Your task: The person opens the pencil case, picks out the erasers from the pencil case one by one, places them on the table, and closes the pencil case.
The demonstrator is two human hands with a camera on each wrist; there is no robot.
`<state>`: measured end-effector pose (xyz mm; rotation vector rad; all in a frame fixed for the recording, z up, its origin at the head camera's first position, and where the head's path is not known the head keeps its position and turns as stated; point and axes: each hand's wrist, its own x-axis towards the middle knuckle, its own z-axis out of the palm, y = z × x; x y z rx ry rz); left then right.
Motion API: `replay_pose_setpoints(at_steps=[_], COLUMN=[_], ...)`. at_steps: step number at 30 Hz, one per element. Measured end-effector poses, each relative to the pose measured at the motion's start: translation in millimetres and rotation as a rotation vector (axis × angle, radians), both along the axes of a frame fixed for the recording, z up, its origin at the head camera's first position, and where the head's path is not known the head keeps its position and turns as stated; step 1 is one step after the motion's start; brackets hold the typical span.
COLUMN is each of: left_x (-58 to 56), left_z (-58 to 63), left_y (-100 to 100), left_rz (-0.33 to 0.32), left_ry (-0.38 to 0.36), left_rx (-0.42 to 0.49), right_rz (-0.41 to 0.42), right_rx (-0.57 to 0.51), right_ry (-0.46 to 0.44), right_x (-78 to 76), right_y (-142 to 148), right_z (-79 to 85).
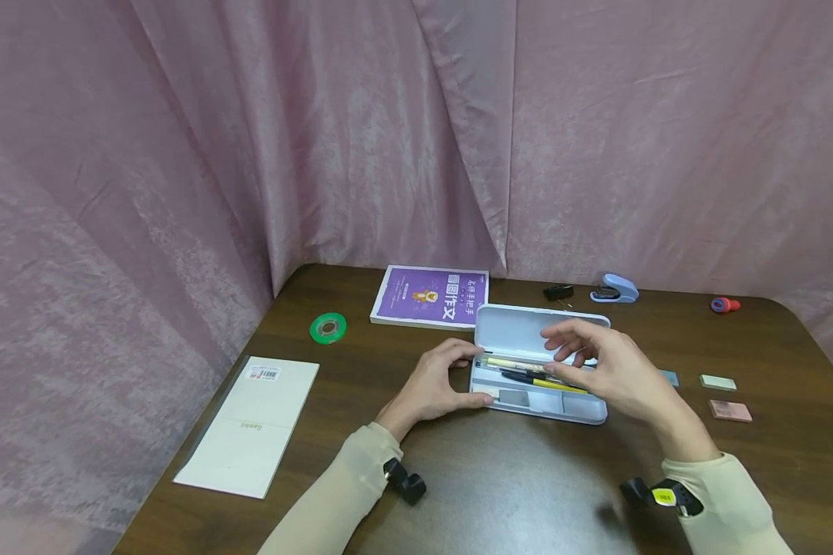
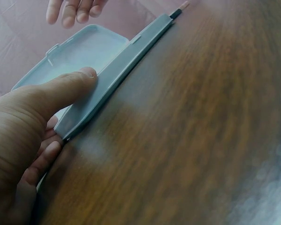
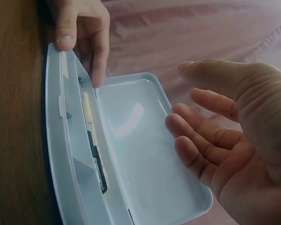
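Observation:
A light blue pencil case (image 1: 576, 408) lies with its lid (image 1: 510, 327) raised towards the back of the table. My left hand (image 1: 433, 383) grips the case's left end, thumb on the front wall and fingers round the far side, as the left wrist view also shows. Inside are a yellow pen (image 1: 558, 385), a black pen (image 1: 517, 377), a pale yellow pen (image 1: 507, 363) and a grey and white eraser (image 1: 514, 398). Over the right part of the case hovers my right hand (image 1: 614, 370), its fingers loosely bent with nothing between them, apart from the lid in the right wrist view.
Behind the case lie a purple book (image 1: 416, 297), a black clip (image 1: 558, 292) and a blue stapler (image 1: 616, 289). Green tape (image 1: 328, 328) and a white notebook (image 1: 257, 424) are on the left. To the right sit a red stamp (image 1: 725, 305), a pale green block (image 1: 718, 382) and a pink block (image 1: 730, 411).

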<state>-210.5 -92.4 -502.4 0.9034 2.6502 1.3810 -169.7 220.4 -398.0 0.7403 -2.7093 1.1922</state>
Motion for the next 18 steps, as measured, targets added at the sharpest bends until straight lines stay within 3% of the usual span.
replay_pose_setpoints(at_steps=[10,18], left_x=[1.2,0.9], left_z=[1.9,2.5], left_y=[0,1], left_rz=[0.006,0.007], left_ry=[-0.014,-0.018], left_rx=[-0.006,-0.008], right_rz=[0.016,0.123], right_rx=[0.025,0.044], right_ry=[-0.045,-0.063], right_x=[1.0,-0.9], right_y=[-6,-13], right_z=[-5.4,-16.4])
